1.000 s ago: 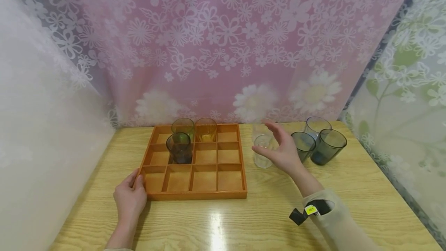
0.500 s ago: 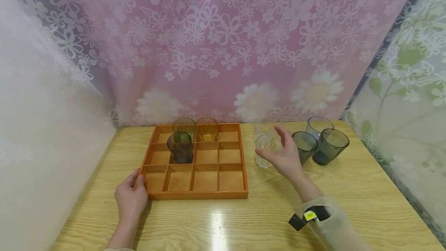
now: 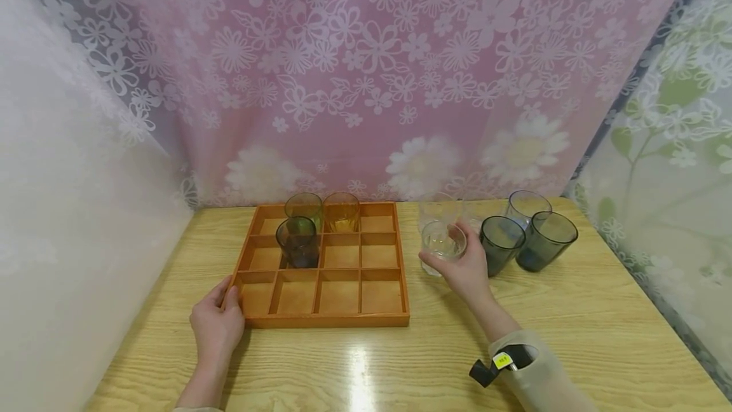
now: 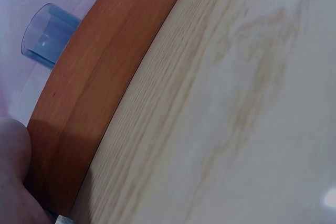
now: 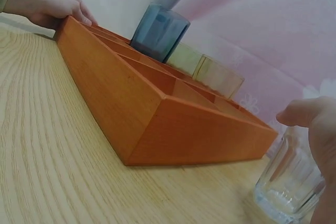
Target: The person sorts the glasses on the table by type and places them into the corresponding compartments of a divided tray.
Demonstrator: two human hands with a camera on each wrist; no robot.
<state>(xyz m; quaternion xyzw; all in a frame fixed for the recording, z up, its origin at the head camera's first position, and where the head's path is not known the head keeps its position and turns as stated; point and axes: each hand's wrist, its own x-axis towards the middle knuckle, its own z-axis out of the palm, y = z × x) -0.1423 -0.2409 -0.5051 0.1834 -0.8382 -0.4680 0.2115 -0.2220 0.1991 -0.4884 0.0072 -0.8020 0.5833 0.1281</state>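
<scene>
My left hand (image 3: 217, 322) grips the left wall of a divided wooden tray (image 3: 320, 321) near its front corner. To the tray's right, my right hand (image 3: 470, 272) holds a clear drinking glass (image 3: 439, 243), thumb on its near left side and fingers round its right. That glass (image 5: 286, 187) stands upright on the table in the right wrist view, partly hidden by the thumb. In the tray stand a dark grey glass (image 3: 298, 243) in the middle row, and a green glass (image 3: 304, 205) and an amber glass (image 3: 342, 215) in the back row.
Right of my right hand stand two smoky grey glasses (image 3: 501, 248) and a clear glass with a bluish rim (image 3: 527, 205). More clear glass (image 3: 439, 205) shows faintly behind the held one. A floral curtain (image 3: 366, 81) closes off the back of the wooden table (image 3: 286, 367).
My right hand has moved slightly forward onto the clear glass, and its thumb and fingers have closed round it. My left hand stays on the tray.
</scene>
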